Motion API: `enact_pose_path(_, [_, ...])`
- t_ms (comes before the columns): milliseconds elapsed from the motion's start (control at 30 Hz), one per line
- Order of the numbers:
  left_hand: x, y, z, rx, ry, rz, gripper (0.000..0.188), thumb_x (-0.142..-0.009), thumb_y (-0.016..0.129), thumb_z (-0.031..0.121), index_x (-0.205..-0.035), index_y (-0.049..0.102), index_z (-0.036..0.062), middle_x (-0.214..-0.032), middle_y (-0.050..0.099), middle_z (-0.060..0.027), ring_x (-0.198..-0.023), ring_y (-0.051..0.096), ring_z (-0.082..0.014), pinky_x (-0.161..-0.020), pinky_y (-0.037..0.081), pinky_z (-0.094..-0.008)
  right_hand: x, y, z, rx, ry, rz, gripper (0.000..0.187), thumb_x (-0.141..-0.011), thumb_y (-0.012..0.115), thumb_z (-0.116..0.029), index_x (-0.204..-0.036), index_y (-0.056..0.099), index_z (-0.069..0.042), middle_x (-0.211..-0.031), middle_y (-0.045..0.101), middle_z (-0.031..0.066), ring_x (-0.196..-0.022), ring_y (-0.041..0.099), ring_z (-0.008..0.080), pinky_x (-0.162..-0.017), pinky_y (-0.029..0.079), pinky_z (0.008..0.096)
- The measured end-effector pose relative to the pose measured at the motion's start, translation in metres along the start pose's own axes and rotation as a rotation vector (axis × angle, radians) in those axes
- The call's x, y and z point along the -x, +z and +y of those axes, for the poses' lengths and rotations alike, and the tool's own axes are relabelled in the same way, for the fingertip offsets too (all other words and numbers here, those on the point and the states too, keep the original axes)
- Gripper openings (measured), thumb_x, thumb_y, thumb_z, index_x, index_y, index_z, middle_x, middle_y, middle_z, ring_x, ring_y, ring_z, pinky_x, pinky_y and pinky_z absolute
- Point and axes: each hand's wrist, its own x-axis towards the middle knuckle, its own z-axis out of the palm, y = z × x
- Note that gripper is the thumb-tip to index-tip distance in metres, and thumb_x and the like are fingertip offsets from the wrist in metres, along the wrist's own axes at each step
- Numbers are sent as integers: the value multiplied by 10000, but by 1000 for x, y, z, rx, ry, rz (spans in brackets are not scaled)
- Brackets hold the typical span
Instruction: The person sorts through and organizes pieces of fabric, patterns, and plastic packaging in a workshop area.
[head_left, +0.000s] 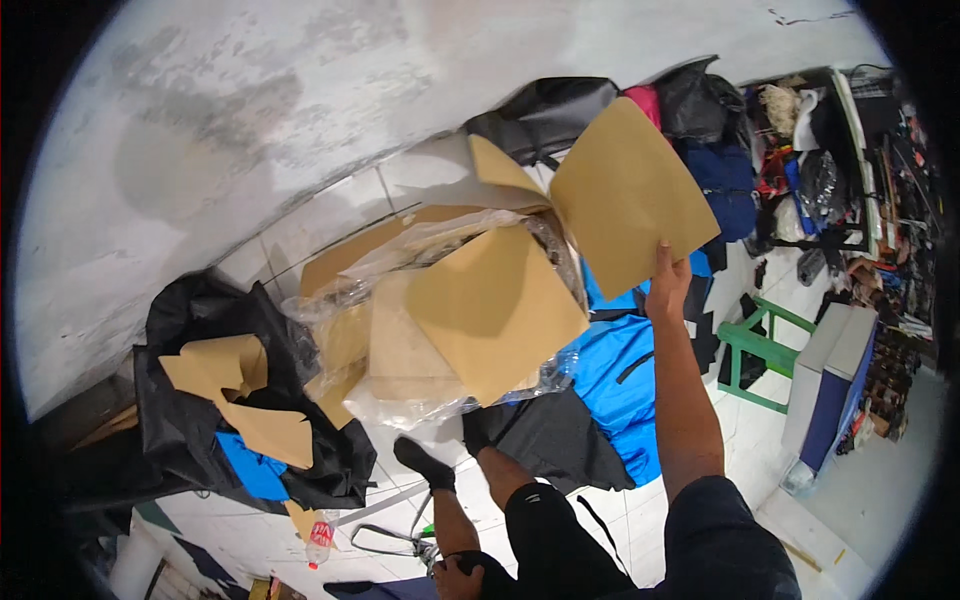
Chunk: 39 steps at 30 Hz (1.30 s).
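My right hand [670,287] is closed on the lower edge of a tan cardboard sheet [630,195], with the thumb on its face. The sheet is raised at the right of a stack in clear plastic. On that stack lies another tan sheet [500,310], turned at an angle and partly shadowed. The crumpled clear plastic wrap [400,408] is opened out around the stack. Low in the view, my left hand [458,580] rests at my bent leg in black shorts, its fingers loosely spread and nothing visible in them.
Black bags [190,310] with cut tan pieces [265,425] lie at the left. Blue fabric [615,385] and black fabric [545,440] spread near my feet. A green stool [760,350] and a box [830,380] stand right. A plastic bottle [320,540] lies lower left.
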Motion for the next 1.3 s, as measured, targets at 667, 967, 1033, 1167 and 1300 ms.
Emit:
enact_pose_path(667, [-17,4,-44,-67,220,319,728,-730,691,431,-1294,446,43,-1204,447,-264,-1104,469,-428,-919,433,-495,69,-70,47,-399,378,439,310,-959,439,-287,-1230,468,-139,-1108,571,51,-978,598,213,-735,531,337])
enact_pose_path(967, [-21,-7,-28,-145,112,299,631,-688,681,456,-1154,507,67,-1115,464,-237,-1033,508,-419,-861,452,-508,100,-92,66,-493,469,544,308,-938,411,-291,-1149,495,-85,-1021,595,67,-879,620,229,-687,529,356])
enact_pose_path(1033, [-24,-6,-35,-147,171,332,635,-686,681,457,-1151,506,61,-1115,464,-237,-1031,508,-417,-858,453,-509,106,-78,66,-524,493,535,302,-923,408,-279,-1137,500,-87,-1006,598,61,-867,622,226,-677,526,353])
enact_pose_path(1167, [-21,-11,-16,-222,81,277,627,-720,668,466,-1165,499,57,-1107,486,-229,-1029,516,-409,-855,454,-519,95,-63,66,-585,479,513,314,-894,396,-264,-1129,497,-82,-1037,585,69,-938,598,229,-742,509,390])
enact_pose_path(1300, [-13,-15,-29,-103,59,226,699,-732,681,458,-1245,476,29,-1141,497,-262,-1060,496,-431,-897,445,-485,87,-20,51,-629,499,396,309,-895,386,-225,-1156,475,-86,-1106,554,80,-1019,535,226,-841,442,406])
